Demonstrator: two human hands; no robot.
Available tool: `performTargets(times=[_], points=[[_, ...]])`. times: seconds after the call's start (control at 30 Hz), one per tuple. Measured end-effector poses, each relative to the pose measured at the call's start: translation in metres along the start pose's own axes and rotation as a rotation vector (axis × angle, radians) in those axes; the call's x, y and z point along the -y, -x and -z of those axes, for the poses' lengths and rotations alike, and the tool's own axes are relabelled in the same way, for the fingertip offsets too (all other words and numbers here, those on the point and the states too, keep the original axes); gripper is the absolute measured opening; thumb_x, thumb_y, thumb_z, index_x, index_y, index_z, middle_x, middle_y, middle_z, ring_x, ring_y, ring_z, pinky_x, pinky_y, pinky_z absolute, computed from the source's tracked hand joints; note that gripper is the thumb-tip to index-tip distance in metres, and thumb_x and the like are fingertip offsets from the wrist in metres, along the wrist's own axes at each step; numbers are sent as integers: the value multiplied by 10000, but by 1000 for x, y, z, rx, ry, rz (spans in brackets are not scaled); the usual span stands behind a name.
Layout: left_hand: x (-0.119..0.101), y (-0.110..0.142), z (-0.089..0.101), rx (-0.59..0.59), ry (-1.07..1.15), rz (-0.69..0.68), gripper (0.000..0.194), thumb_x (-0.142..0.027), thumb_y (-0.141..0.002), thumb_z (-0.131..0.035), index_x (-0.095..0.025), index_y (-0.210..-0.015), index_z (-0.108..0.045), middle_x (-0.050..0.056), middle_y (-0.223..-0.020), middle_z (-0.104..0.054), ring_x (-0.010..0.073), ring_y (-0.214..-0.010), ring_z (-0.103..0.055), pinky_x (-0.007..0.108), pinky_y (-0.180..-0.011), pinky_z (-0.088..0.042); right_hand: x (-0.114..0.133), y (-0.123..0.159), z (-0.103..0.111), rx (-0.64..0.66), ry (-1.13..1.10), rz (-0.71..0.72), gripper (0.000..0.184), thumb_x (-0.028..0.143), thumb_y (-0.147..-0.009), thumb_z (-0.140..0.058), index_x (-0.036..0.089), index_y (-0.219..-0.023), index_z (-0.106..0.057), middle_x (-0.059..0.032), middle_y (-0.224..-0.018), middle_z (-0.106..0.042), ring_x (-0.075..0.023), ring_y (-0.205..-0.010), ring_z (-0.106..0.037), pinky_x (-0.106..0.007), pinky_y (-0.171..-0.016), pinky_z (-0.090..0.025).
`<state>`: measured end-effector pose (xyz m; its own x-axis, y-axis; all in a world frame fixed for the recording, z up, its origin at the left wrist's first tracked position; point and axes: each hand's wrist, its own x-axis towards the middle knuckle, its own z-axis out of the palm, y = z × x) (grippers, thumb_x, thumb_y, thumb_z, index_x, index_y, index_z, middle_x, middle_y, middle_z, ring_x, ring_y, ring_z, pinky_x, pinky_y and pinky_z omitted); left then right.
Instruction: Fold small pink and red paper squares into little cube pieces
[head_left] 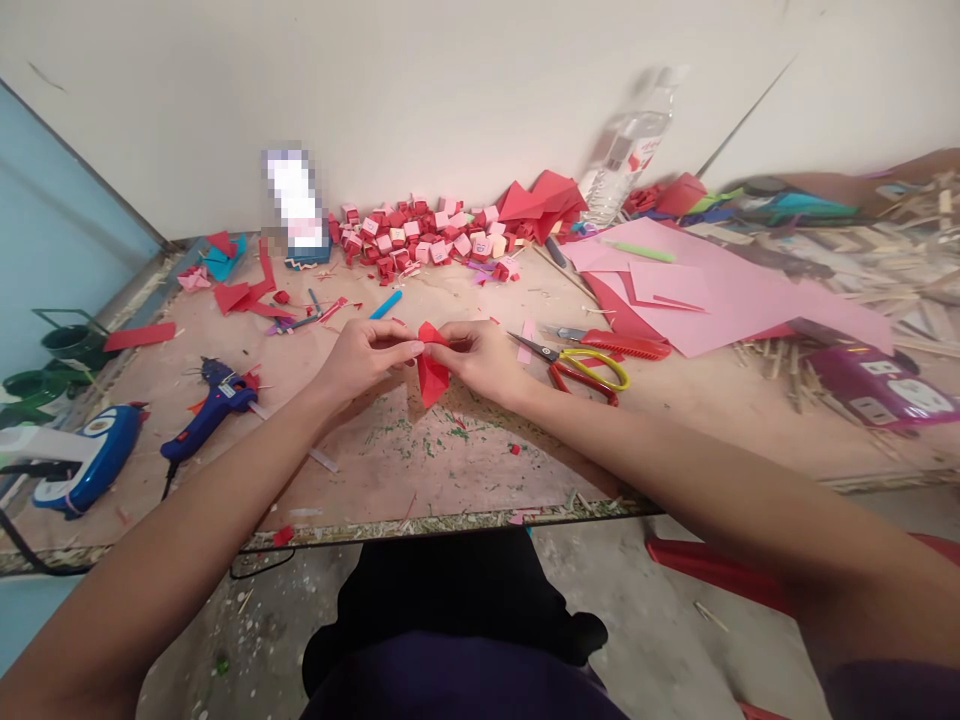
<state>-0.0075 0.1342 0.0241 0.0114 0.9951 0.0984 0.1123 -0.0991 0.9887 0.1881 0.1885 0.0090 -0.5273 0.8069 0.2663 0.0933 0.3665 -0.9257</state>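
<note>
A folded piece of red paper (433, 375) is pinched between both hands over the middle of the wooden table. My left hand (364, 352) grips its left side with thumb and fingers closed. On the other side, my right hand (474, 355) holds the paper the same way, its thumb pressed on the red surface. The fingers partly cover the paper's upper part. Just right of my right hand lie scissors (585, 368) with yellow and red handles, beside a cutter with a red handle (626, 343). A blue pen-like stick (387, 305) rests behind my left hand.
Many small red and pink paper cubes (420, 235) are heaped at the wall, near a propped phone (294, 200). A blue glue gun (210, 405) lies left. Pink paper sheets (705, 285), a plastic bottle (630, 145) and wooden sticks (900, 260) occupy the right.
</note>
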Motion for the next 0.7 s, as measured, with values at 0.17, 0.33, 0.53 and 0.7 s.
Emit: performTargets(times=[0.17, 0.33, 0.53, 0.7], points=[[-1, 1, 0, -2, 73, 100, 210, -341, -720, -906, -172, -774, -794, 35, -761, -720, 171, -693, -673, 285, -644, -547, -1, 0, 0, 19, -37, -4, 303, 454, -875, -783, 164, -791, -762, -46, -821, -749, -168, -729, -631, -318, -708, -513], [-4, -1, 1, -21, 128, 136, 225, -347, -696, -899, -168, -775, -786, 45, -733, -729, 182, -672, -691, 308, -650, -582, -4, 0, 1, -9, -136, -71, 271, 420, -853, -813, 174, -967, -806, -65, -974, -798, -154, -683, -648, -292, -585, -521], [-3, -3, 3, -84, 129, 117, 243, -349, -687, -900, -169, -798, -779, 48, -729, -758, 196, -671, -720, 326, -677, -592, -9, -1, 1, -116, -239, -80, 194, 352, -813, -840, 202, -873, -732, -10, -851, -754, -126, -613, -627, -268, -554, -532], [-2, -5, 2, -121, 162, 122, 252, -332, -641, -918, -171, -779, -781, 36, -731, -775, 185, -655, -725, 329, -702, -606, -10, -3, 1, -118, -248, -67, 220, 360, -778, -890, 204, -846, -750, -6, -813, -751, -131, -603, -630, -271, -549, -537]])
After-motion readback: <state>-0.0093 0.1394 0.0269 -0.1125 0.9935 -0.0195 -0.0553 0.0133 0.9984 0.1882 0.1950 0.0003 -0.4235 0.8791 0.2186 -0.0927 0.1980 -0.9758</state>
